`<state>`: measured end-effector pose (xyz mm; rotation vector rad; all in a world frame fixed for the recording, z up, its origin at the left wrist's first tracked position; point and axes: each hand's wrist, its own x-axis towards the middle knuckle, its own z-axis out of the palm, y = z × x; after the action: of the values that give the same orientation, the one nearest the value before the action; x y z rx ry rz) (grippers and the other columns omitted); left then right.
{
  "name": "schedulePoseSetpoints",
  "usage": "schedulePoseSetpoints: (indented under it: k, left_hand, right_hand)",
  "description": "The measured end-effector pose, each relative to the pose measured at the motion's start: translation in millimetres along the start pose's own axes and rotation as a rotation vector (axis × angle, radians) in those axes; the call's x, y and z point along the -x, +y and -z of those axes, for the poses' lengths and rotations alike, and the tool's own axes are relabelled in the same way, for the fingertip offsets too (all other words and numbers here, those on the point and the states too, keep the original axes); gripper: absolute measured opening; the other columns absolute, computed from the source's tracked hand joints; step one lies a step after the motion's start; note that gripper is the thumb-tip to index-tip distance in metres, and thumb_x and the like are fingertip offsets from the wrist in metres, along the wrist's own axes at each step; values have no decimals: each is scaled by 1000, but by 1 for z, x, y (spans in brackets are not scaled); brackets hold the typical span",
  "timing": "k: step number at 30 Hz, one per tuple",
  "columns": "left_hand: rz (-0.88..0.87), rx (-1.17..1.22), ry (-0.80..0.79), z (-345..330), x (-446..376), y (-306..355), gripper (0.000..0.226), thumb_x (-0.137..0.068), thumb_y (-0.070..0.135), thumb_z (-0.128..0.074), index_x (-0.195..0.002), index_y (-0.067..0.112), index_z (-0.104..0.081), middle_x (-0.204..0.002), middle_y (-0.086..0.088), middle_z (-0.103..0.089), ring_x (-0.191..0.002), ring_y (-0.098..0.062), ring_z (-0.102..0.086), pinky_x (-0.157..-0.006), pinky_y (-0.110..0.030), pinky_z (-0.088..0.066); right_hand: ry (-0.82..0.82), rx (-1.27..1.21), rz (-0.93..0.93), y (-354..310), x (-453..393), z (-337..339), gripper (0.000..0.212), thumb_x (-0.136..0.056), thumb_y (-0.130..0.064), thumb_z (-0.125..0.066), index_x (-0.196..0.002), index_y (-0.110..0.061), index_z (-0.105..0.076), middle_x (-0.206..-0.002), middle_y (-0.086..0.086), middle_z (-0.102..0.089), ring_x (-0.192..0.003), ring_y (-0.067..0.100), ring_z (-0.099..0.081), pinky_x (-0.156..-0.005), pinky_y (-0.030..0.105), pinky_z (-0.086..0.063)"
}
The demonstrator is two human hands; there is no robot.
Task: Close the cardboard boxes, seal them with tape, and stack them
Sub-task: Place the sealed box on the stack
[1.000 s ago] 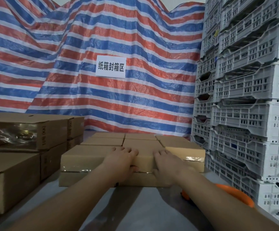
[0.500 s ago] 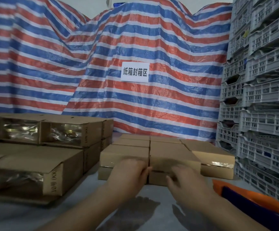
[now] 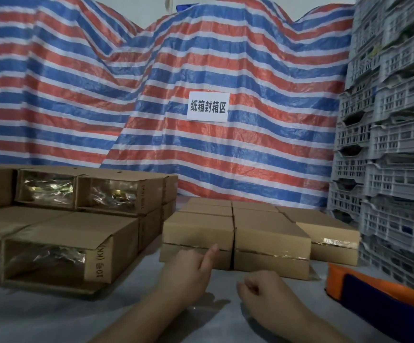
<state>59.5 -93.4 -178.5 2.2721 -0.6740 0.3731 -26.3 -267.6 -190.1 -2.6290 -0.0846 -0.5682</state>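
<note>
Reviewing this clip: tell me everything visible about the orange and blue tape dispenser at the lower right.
The orange and blue tape dispenser lies on the grey table surface at the lower right, partly cut off by the frame edge. It looks like plastic: an orange body with a dark blue panel along its near side. It rests just right of the closed brown cardboard boxes and in front of the stacked grey plastic crates. Neither hand touches it; the right hand is nearest, loosely curled and holding nothing.
</note>
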Motion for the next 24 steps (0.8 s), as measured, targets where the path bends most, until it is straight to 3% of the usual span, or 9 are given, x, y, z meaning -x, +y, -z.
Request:
schedulePoseSetpoints:
  k: [4, 6, 9, 11, 13, 15, 17, 21, 24]
  left_hand:
    - [-145, -2, 90, 14, 2, 0, 18, -101, 36, -48, -94, 34, -65, -81, 16, -62, -73, 2, -57, -74, -22, -50]
    - [-194, 42, 190, 39, -9, 4, 19, -99, 28, -53, -115, 30, -63, -94, 17, -62, -82, 3, -57, -78, -20, -49]
    - [-204, -34, 323, 96, -34, 11, 32, -102, 40, -42, -82, 28, -64, -72, 9, -63, -66, 0, -60, -62, -26, -49]
    - [-200, -71, 432, 135, -51, 7, 49, -102, 50, -31, -69, 26, -59, -60, 7, -58, -56, -2, -57, -58, -26, -45]
    - [-194, -106, 511, 170, -68, -5, 49, -102, 52, -29, -73, 25, -59, -67, 9, -60, -65, -4, -60, -70, -31, -47]
    - [-158, -264, 542, 199, -85, -25, 31, -103, 43, -38, -100, 26, -64, -100, 5, -67, -97, -15, -61, -95, -44, -44]
    - [-87, -442, 506, 223, -103, -52, 35, -99, 33, -47, -133, 25, -54, -134, 0, -57, -122, -23, -52, -106, -47, -38]
    - [64, -681, 363, 244, -121, -107, 65, -89, 26, -61, -149, 30, -34, -152, 0, -39, -136, -24, -39, -114, -46, -29]
    - [128, -777, 282, 251, -132, -140, 75, -86, 29, -65, -151, 30, -28, -156, -1, -33, -141, -24, -32, -116, -47, -24]
  right_hand:
    - [145, -165, -58, -6, -12, -1, 46, -96, -33, -61, -55, -20, -47, -50, -10, -47, -48, 3, -46, -48, 19, -34]
    - [189, -222, -12, -21, -30, 5, 34, -94, -46, -60, -68, -24, -57, -61, -15, -56, -58, -2, -54, -51, 15, -41]
    - [132, -245, 75, -59, -71, 21, 15, -91, -63, -53, -105, -57, -51, -95, -44, -50, -85, -20, -50, -64, 3, -38]
    - [107, -283, 189, -89, -103, 26, 29, -93, -59, -53, -106, -79, -36, -96, -59, -42, -91, -29, -47, -59, -4, -37]
    - [93, -313, 244, -121, -136, 24, 35, -91, -60, -55, -102, -82, -31, -99, -65, -35, -99, -24, -47, -67, -1, -36]
    - [57, -323, 253, -144, -169, 13, 40, -89, -63, -55, -121, -70, -33, -123, -54, -37, -116, -7, -47, -86, 11, -38]
    - [42, -267, 224, -164, -197, 2, 72, -89, -61, -57, -151, -39, -28, -154, -18, -36, -137, 14, -40, -104, 29, -38]
    - [46, -185, 262, -193, -235, -23, 62, -89, -52, -63, -141, -29, -40, -123, -9, -48, -106, 7, -48, -90, 27, -42]
    - [64, -12, 248, -202, -258, -41, 52, -85, -50, -65, -128, -27, -47, -115, -6, -49, -105, 17, -51, -88, 34, -47]
